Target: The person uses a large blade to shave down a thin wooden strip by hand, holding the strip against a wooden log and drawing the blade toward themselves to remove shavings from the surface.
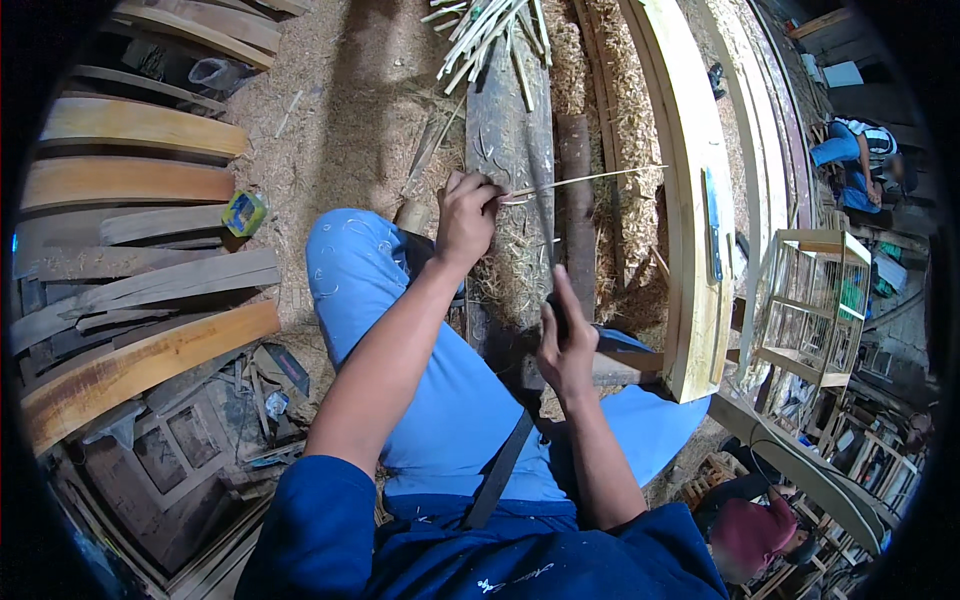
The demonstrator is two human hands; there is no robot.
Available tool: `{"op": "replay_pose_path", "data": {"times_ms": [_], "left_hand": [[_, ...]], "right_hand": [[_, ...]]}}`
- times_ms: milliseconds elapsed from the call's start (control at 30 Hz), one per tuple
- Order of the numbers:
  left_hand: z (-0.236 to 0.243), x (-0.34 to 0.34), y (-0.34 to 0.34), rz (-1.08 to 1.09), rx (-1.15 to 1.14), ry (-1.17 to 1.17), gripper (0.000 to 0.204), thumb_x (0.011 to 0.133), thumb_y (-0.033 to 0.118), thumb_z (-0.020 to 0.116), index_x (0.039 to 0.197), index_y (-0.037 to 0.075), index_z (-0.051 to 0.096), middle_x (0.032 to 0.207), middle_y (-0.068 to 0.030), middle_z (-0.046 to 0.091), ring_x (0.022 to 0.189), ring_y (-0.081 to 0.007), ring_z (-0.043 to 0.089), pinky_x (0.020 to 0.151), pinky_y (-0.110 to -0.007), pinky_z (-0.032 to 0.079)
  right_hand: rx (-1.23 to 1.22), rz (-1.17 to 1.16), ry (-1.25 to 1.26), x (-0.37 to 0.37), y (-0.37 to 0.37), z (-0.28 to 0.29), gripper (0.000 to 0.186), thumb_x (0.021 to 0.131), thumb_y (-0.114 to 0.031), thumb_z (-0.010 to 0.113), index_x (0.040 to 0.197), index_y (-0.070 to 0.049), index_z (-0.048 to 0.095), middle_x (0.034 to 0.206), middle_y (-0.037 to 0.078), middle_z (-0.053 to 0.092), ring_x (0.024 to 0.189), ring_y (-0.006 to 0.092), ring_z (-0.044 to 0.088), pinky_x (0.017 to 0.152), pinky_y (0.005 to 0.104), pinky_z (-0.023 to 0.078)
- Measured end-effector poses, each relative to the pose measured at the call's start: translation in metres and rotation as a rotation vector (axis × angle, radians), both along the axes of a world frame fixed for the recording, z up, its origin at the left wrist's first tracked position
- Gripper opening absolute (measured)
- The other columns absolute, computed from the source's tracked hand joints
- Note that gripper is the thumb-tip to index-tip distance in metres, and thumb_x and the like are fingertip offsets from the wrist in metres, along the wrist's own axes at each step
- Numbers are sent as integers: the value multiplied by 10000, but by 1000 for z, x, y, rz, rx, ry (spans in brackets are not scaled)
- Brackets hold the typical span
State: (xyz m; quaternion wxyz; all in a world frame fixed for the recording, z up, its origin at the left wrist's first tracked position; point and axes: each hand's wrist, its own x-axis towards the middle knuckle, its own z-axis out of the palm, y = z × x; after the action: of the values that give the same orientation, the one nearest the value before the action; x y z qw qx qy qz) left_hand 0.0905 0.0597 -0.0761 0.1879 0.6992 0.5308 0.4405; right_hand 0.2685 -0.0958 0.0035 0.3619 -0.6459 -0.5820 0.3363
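My left hand point(466, 218) is closed on a thin pale wooden strip point(600, 177), which lies crosswise over the grey plank point(502, 140) between my knees and reaches right toward a pale beam. In my right hand point(568, 338) is the dark handle of a long narrow blade point(542, 210), pointing away from me and crossing the strip just right of my left hand. A heap of similar strips point(492, 40) rests on the plank's far end. A dark strap point(500, 470) runs from near my right hand to my waist.
Long pale beams point(685, 120) stand close at my right, beside a wooden cage-like frame point(810, 310). Stacked boards point(135, 180) line the left. Shavings cover the floor point(280, 160). Two other people point(855, 160) point(750, 530) are off to the right.
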Motion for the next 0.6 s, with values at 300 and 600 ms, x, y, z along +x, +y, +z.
{"op": "replay_pose_path", "data": {"times_ms": [300, 600], "left_hand": [[4, 0, -2, 9, -28, -25, 155, 820, -38, 767, 970, -2, 778, 961, -115, 709, 984, -331, 625, 888, -428, 519], [42, 7, 13, 64, 79, 32, 201, 1001, 248, 721, 1052, 66, 792, 1056, -91, 745, 1056, -314, 640, 948, -432, 500]], "right_hand": [[-87, 11, 18, -1, 1, -5, 555, 1035, -22, 613, 1572, -128, 521, 966, 246, 733, 737, 138, 609, 725, 303, 526], [-45, 28, 17, 5, -2, -12, 577, 1030, -55, 617, 1583, -175, 503, 1350, 266, 669, 1202, 453, 654, 941, 431, 566]]}}
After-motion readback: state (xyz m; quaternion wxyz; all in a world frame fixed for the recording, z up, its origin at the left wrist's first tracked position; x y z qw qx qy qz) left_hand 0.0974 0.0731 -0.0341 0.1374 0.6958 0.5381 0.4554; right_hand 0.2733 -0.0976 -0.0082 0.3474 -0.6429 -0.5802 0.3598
